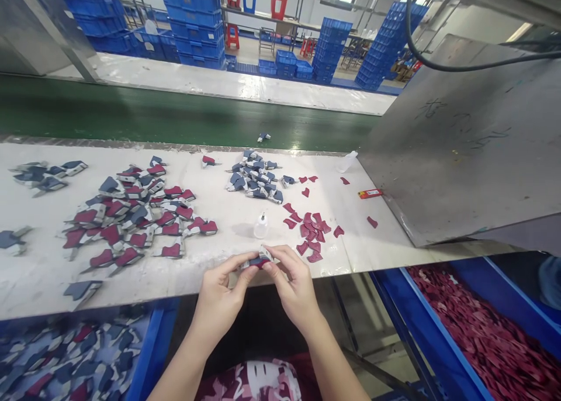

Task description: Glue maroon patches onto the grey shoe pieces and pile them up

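Both my left hand (pixel 225 290) and my right hand (pixel 291 281) are closed on one small grey and dark-blue plastic part (pixel 258 261) with a dark red face, above the table's front edge. Fingers cover much of it. Just beyond them a small clear dropper bottle (pixel 261 227) stands upright. Loose dark red pieces (pixel 312 228) lie to the right of my hands. A heap of grey-blue parts (pixel 256 176) sits farther back. Left of my hands spreads a larger pile of parts with red faces (pixel 131 214).
A green conveyor belt (pixel 197 114) runs behind the white table (pixel 210 214), with one part (pixel 263 137) on it. A metal panel (pixel 477 149) bounds the right. Blue bins of parts (pixel 153 342) and red pieces (pixel 477 325) stand below. A red-yellow box (pixel 370 193) lies near the panel.
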The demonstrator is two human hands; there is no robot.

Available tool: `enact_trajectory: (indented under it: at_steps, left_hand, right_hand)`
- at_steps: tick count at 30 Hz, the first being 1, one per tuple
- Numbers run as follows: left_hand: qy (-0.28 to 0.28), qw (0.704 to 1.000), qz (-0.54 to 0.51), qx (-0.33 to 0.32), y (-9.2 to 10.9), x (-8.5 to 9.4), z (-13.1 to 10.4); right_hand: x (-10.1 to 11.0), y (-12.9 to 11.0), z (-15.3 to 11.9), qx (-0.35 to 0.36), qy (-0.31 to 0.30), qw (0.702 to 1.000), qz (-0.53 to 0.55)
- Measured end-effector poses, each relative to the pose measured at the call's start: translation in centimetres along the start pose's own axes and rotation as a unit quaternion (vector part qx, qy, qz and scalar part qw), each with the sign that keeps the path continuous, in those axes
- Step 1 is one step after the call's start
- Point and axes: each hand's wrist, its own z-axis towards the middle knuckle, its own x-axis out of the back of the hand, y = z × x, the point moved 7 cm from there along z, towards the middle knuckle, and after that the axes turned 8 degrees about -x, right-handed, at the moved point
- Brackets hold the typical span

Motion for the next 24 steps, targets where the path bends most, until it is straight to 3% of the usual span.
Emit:
enact_trajectory:
  at_steps: [7,11,14,16,20,22,24]
  left_hand:
    - [0.072,0.979,0.164,-0.1,3.9,-0.1,-1.4]
    - [0.127,0.943,0.255,-0.171,6.1,-0.9,-2.1]
    - [0.152,0.927,0.282,-0.198,6.4,-1.1,-2.2]
    - [0.14,0.939,0.264,-0.169,5.3,-0.6,-1.7]
    - [0.021,0.996,0.081,-0.013,1.2,0.6,0.0]
    - [-0.011,0.999,-0.008,0.047,-0.2,1.1,0.4]
    - [-0.004,0.996,-0.047,0.081,-1.1,1.7,0.4]
  right_hand:
    - [-0.7,-1.9,-1.4,0.107,0.087,0.985,-0.107]
    - [-1.2,-2.0,-1.6,0.111,0.115,0.978,-0.131]
    - [-1.6,-1.7,-1.4,0.101,0.115,0.979,-0.137]
    - [-2.1,-1.4,-1.1,0.088,0.105,0.981,-0.139]
    - [-3.3,-0.2,0.0,0.007,0.029,0.994,-0.104]
    - [-4.0,0.4,0.5,-0.046,-0.017,0.998,-0.051]
    - [-4.4,0.8,0.8,-0.081,-0.042,0.996,0.004]
